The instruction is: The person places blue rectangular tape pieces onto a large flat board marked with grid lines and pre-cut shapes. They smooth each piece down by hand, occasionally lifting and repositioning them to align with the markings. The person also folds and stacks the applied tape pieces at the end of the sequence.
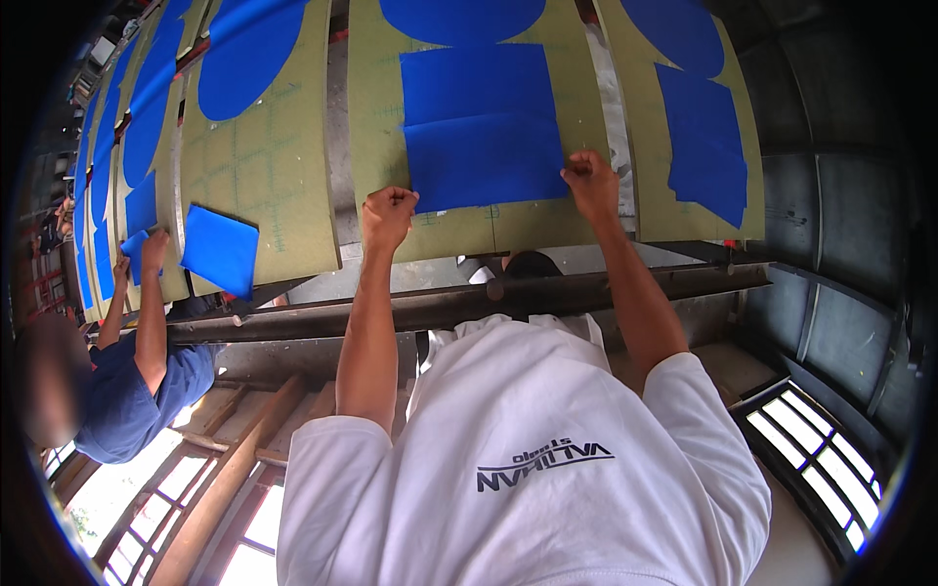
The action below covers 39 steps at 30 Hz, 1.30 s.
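A blue fabric piece (484,157) lies on a greenish board (381,110) before me, with a crease across its middle. My left hand (390,216) pinches its near left corner between thumb and fingers. At its right edge, near the other near corner, my right hand (592,183) pinches the fabric. Beyond the piece, touching or nearly touching it, lies a larger blue piece (465,18) with a rounded end. Faint green grid marks show on the board.
On the right board (747,132) lies a crooked blue piece (707,139). A loose blue piece (220,249) overhangs the left board's edge (293,161). A dark metal rail (440,302) runs along the near side. At the left, a co-worker in a navy shirt (146,395) handles blue fabric.
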Available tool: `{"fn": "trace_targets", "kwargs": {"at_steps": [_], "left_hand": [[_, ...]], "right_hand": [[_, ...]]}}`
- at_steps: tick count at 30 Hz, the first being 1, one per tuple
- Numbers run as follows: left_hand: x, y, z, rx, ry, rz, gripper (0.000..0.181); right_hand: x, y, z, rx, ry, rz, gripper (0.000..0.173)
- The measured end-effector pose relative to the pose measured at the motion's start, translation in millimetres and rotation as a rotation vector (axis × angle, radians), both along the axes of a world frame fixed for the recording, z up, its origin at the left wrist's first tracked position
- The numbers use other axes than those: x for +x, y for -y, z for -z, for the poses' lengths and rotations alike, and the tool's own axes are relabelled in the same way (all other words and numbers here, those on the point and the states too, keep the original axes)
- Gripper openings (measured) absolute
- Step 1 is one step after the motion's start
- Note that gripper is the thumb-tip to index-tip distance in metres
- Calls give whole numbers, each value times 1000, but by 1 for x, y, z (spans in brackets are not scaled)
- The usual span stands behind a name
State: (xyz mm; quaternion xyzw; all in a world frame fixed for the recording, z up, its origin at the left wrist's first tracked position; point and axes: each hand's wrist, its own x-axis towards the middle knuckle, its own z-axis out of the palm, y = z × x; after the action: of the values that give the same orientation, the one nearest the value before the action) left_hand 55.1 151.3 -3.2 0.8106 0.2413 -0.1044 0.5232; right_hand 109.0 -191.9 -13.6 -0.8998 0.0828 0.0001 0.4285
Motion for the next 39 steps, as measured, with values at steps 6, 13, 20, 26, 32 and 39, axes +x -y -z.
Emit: {"fn": "trace_targets", "kwargs": {"at_steps": [6,13,20,26,32,39], "left_hand": [[-3,1,3,14,13,-21,17],[-2,-1,7,11,29,-2,17],[-2,-2,8,10,45,-1,18],[-3,-2,9,1,60,-2,19],[-2,-1,3,31,39,-26,19],[-5,2,6,137,55,-21,16]], "right_hand": [[-3,1,4,56,30,-34,29],[-4,4,12,63,47,-52,30],[-6,3,10,33,108,-91,28],[-6,0,6,45,98,-92,26],[-7,1,4,33,91,-107,26],[-5,0,3,-18,90,-107,26]]}}
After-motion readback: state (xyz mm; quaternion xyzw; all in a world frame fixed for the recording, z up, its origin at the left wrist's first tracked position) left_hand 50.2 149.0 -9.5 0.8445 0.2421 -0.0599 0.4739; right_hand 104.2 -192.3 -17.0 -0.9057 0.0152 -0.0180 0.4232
